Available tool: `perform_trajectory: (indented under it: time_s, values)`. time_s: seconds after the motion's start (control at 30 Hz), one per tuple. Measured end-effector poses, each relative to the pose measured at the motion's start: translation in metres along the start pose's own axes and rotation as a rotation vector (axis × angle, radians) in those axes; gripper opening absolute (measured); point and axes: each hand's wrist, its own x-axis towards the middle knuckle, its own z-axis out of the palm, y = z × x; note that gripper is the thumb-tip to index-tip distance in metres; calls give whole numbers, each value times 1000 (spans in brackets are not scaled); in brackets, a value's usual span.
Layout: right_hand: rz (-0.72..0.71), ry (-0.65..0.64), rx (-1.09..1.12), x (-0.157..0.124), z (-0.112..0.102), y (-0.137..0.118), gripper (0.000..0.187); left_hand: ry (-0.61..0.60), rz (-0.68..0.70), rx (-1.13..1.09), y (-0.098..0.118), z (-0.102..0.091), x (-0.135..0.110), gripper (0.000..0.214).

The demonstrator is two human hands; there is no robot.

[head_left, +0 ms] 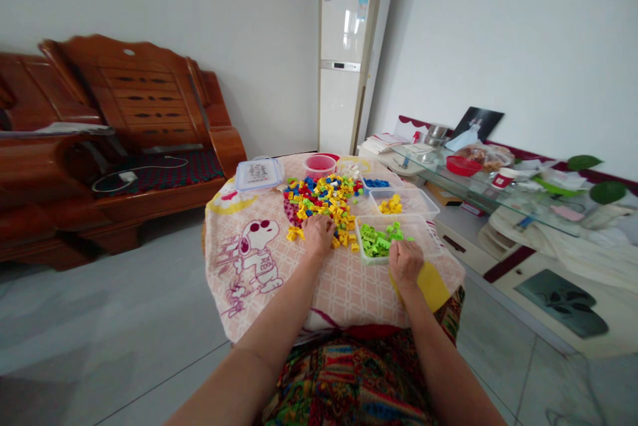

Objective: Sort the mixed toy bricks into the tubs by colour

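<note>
A mixed pile of small toy building bricks (326,197), mostly yellow with red, blue and green among them, is heaped on the cloth-covered table. At its near edge my left hand (318,234) rests with curled fingers touching the bricks; what its fingertips hold, if anything, is hidden. My right hand (406,260) is closed at the front rim of a clear plastic box (423,240), beside the green bricks (379,238) in it. Its fingers face away from me, so I cannot make out anything in them.
Behind stand a box of yellow bricks (391,204), a box of blue bricks (376,183), a pink-red round tub (319,164) and a lidded box (256,175). A cluttered glass-topped cabinet (478,180) is on the right, a wooden bench (144,100) on the left.
</note>
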Motion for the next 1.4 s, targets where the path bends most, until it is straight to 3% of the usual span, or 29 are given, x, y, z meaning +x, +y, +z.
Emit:
perform_trajectory:
  time_s: [0.17, 0.33, 0.43, 0.67, 0.87, 1.07, 1.4]
  values:
    - [11, -10, 9, 1, -2, -2, 39, 37, -59, 4, -5, -6, 1, 17]
    - [-4, 1, -2, 1, -2, -3, 39, -38, 125, -71, -2, -2, 0, 34]
    - [-3, 6, -13, 1, -2, -3, 39, -100, 174, -59, 1, -1, 0, 27]
    - [3, -6, -5, 1, -1, -2, 39, -35, 8, 20, 0, -8, -1, 12]
    - [-8, 5, -6, -1, 1, 1, 39, -28, 65, 7, 2, -6, -2, 18]
    - [-5, 5, -7, 0, 1, 0, 40, -112, 88, 100, 4, -5, -5, 23]
    - [-29, 35, -26, 0, 2, 1, 41, -148, 4, 68, 13, -6, -4, 12]
